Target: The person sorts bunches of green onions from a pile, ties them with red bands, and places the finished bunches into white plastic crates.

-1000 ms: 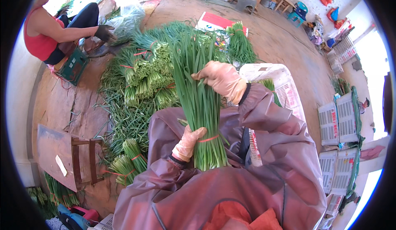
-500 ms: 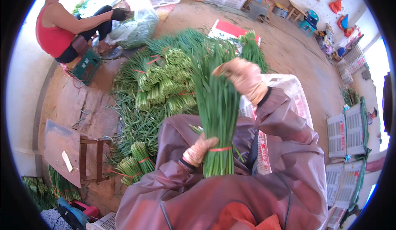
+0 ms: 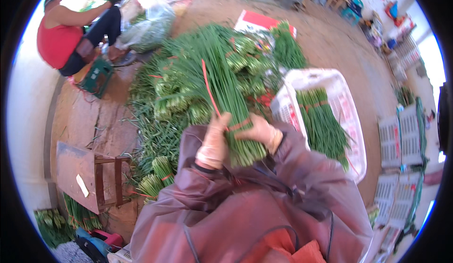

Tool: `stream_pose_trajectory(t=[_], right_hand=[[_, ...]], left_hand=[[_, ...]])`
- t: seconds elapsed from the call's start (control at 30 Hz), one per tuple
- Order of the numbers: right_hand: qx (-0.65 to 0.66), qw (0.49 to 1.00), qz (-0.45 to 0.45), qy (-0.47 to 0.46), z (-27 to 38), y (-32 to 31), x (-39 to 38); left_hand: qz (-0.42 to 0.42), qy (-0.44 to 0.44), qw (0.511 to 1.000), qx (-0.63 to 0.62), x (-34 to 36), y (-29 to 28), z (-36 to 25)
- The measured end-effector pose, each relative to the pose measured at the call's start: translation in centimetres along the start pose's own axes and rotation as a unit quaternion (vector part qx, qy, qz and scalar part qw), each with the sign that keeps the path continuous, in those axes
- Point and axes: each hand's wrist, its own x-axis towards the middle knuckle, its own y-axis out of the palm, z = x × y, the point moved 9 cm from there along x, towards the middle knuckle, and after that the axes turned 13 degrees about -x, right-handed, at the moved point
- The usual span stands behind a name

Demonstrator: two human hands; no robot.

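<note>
The left hand (image 3: 213, 144) and the right hand (image 3: 260, 133), in thin pale gloves, are clamped on opposite sides of a thick bundle of long, flat green stalks (image 3: 225, 86), a narrow orange-red band (image 3: 240, 124) around it between them; a long red strip (image 3: 207, 84) runs up the stalks from the left hand. Beyond, a heap of tied green bundles (image 3: 170, 106) spreads over the reddish-brown floor (image 3: 325, 41). To the right stands a white slotted plastic crate (image 3: 353, 121) holding banded green stalks (image 3: 323, 123); to the left, a brown wooden stool (image 3: 76, 171). Farther off, a co-worker in a red sleeveless top (image 3: 59, 46) sits on a dark green plastic crate (image 3: 96, 77) near a pale wall (image 3: 30, 121)
</note>
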Motion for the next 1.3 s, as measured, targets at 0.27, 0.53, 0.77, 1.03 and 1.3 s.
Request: stream_pose_trajectory(t=[0.27, 0.53, 0.77, 1.03, 1.3], right_hand=[[0.372, 0.922, 0.081, 0.073, 0.1, -1.0, -3.3], [0.058, 0.997, 0.054, 0.002, -0.8, -1.0, -5.4], [-0.042, 0.987, -0.116, -0.099, 5.3, -5.4, -7.5], [-0.321, 0.928, -0.061, -0.181, 12.4, -2.4, -7.8], [-0.642, 0.756, -0.126, 0.006, 7.8, -0.4, -4.3]], left_hand=[[0.058, -0.052, 0.991, 0.109, -2.1, -5.0, 0.1], [0.135, -0.136, 0.980, -0.061, 0.1, 0.9, 5.4], [0.069, -0.186, 0.970, -0.141, 1.0, -0.6, 5.3], [0.001, -0.180, 0.960, -0.212, 0.6, -0.7, 4.3], [-0.033, -0.145, 0.977, -0.152, 1.4, -2.5, 2.6]])
